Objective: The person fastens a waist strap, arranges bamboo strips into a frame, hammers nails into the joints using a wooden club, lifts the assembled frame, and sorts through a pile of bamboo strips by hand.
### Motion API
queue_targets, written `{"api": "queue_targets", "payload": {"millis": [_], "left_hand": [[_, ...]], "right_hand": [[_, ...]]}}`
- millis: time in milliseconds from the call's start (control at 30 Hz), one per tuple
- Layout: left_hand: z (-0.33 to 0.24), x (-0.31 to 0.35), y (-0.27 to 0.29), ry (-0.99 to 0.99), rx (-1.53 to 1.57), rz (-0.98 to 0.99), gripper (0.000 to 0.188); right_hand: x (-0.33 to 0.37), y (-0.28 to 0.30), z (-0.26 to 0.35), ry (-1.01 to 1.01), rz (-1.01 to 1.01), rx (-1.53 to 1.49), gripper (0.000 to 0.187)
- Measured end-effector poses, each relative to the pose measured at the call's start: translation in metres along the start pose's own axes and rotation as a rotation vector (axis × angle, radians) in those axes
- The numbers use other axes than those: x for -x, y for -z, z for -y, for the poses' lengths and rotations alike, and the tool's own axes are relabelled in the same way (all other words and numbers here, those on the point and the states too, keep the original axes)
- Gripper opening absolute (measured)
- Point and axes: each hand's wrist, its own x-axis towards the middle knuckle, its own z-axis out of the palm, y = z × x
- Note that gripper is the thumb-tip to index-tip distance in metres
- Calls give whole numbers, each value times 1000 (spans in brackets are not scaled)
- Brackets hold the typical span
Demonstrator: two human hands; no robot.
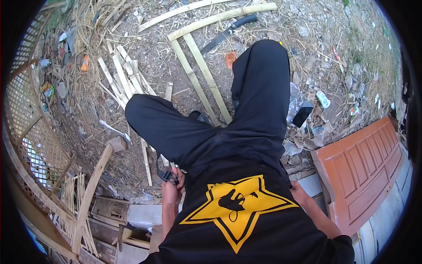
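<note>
One black plastic buckle on a dark strap [167, 177] sits in my left hand [176, 184], my fingers closed on it, just beside the hip of my black cloth trousers [263, 88]. My right hand [297, 190] is at my other side, against the edge of my black shirt with a yellow star [246, 220]; its fingers are mostly hidden there, so I cannot tell whether they grip anything. Ahead of my legs, two long pale split-bamboo strips [192, 79] run side by side toward me, and a large dark-bladed knife with a black handle [217, 40] lies near their far end. Left of them is a loose pile of short pale split strips [121, 72]. To my right leans a reddish-brown panelled wooden board [360, 171].
</note>
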Motion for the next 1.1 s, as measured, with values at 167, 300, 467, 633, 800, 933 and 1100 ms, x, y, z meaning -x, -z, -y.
{"api": "queue_targets", "payload": {"millis": [167, 300, 467, 633, 800, 933, 1100], "left_hand": [[-3, 10, -39, -95, 126, -142, 37], [-2, -12, -49, -229, 124, -57, 28], [-3, -20, -53, -350, 30, -208, 25], [5, -26, -47, -405, 5, -458, 22], [-9, -22, -57, -587, -408, -400, 17], [-13, -12, -68, -378, -94, -97, 17], [-17, -17, -77, -367, -83, -34, 27]], "right_hand": [[24, -25, 41, -147, -364, 34, 21], [-4, -26, 55, 216, -472, 1, 21], [-41, -51, 74, 344, -572, -225, 22], [-51, -62, 124, 221, -392, -285, 40], [-59, -76, 158, 293, -102, -31, 32], [-74, -85, 167, 401, 49, 33, 36], [-84, -96, 189, 524, 86, 475, 38]]}}
